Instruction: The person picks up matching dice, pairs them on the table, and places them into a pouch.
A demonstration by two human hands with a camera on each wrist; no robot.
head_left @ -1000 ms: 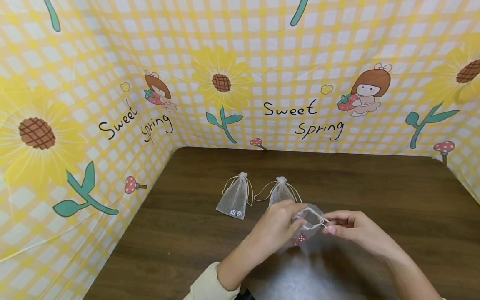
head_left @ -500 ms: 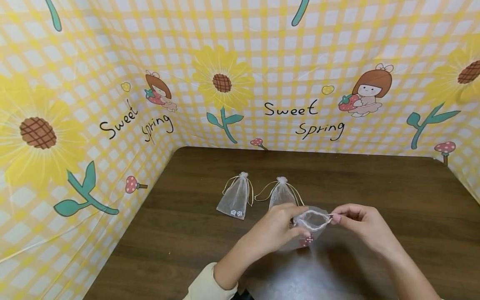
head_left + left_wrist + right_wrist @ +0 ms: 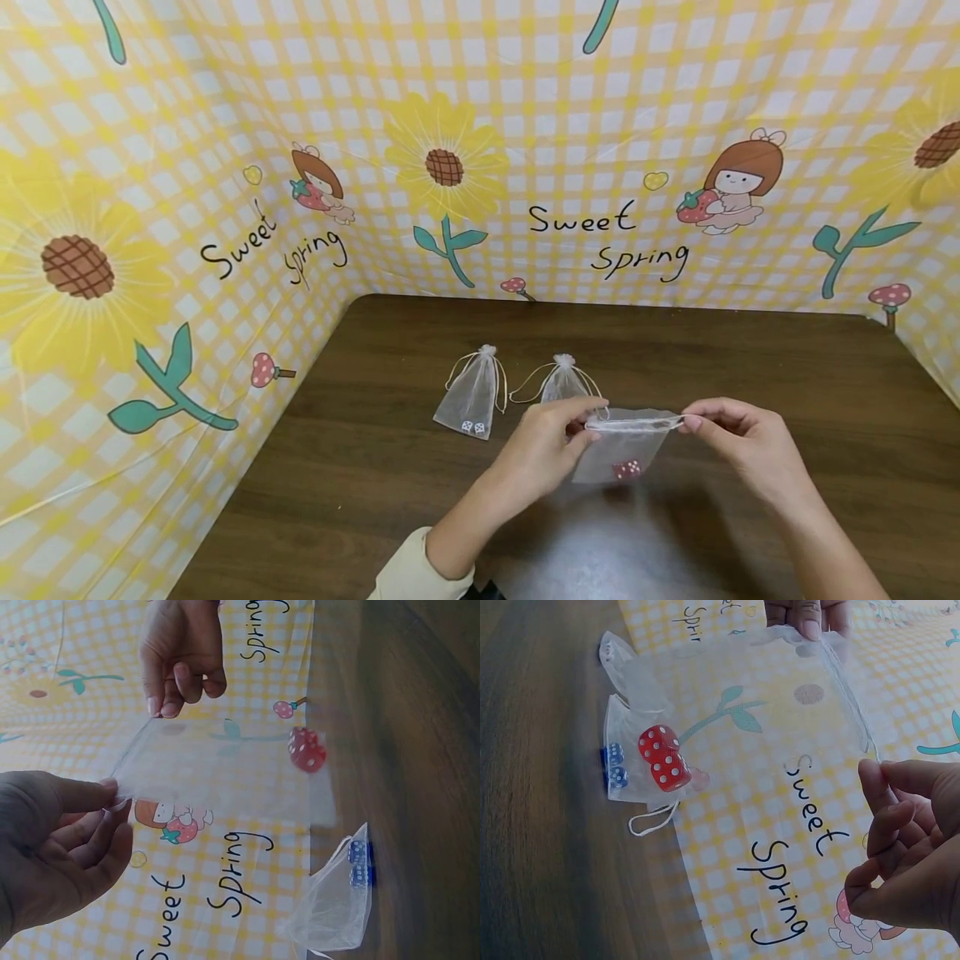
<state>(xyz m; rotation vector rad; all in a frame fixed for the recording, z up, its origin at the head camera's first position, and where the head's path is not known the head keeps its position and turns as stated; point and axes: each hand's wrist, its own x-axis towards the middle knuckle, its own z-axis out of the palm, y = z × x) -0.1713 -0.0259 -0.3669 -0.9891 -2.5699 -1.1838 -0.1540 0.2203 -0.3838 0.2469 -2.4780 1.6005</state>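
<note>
Between my hands hangs a sheer white drawstring pouch (image 3: 630,442), its mouth stretched into a nearly straight line. Two red dice (image 3: 664,757) with white dots lie at the bottom, showing through the mesh. My left hand (image 3: 540,446) pinches one end of the mouth between thumb and fingers. At the other end, my right hand (image 3: 750,442) pinches the thin drawstring. Behind my left hand lies a second pouch (image 3: 562,387), gathered at its neck; the left wrist view shows blue dice (image 3: 361,864) in it. Left of that is another gathered pouch (image 3: 463,400) with two white dice (image 3: 473,427).
All this is on or over a dark wooden table (image 3: 360,467). A yellow checked cloth (image 3: 480,50) with sunflowers and "Sweet Spring" lettering stands as a wall behind and at the sides. Cord loops (image 3: 528,387) spread from the gathered pouches on the table.
My right hand has moved right and slightly away, drawing the cord. The pouch's mouth has gone from a round loop to a flat line, and the red dice have shifted right.
</note>
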